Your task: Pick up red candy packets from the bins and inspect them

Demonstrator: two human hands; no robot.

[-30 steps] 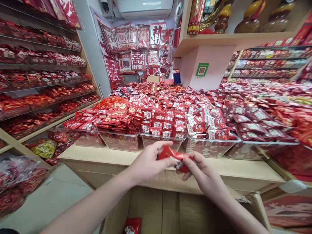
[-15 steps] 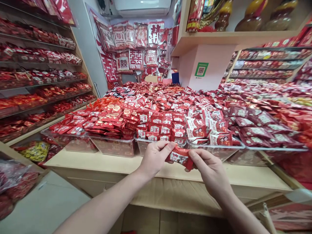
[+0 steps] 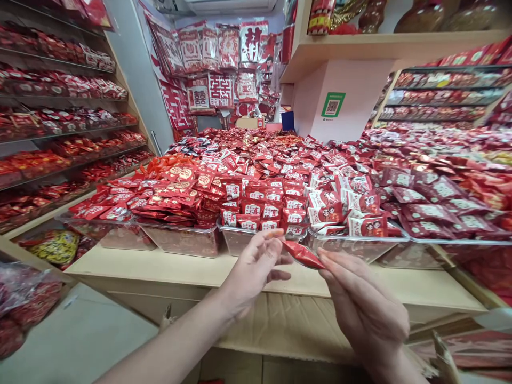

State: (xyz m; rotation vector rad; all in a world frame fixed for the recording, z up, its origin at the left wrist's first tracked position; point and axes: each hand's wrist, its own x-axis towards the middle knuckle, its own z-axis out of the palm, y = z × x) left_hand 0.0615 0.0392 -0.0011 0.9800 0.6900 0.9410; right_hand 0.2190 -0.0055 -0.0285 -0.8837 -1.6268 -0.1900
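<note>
A small red candy packet (image 3: 304,255) is held above the counter's front edge, turned so that mostly its plain red side shows. My right hand (image 3: 362,298) pinches the packet's right end between thumb and fingers. At the other end, my left hand (image 3: 254,266) has its fingers apart, with the thumb close to the packet's left tip; whether they touch I cannot tell. Just behind the hands, a clear plastic bin (image 3: 236,240) is stacked with red-and-white packets (image 3: 250,221). White-and-red packets (image 3: 326,205) fill the bin to its right.
More bins of red packets (image 3: 172,200) and dark red packets (image 3: 428,210) line the pale counter (image 3: 160,272). Shelves (image 3: 68,101) of packets rise at left. A wooden shelf (image 3: 360,45) overhangs at upper right. Cardboard (image 3: 288,320) hangs below the counter's front.
My left hand has let go of the packet's left end and its fingers have spread. My right hand has turned the packet, so its printed face no longer shows.
</note>
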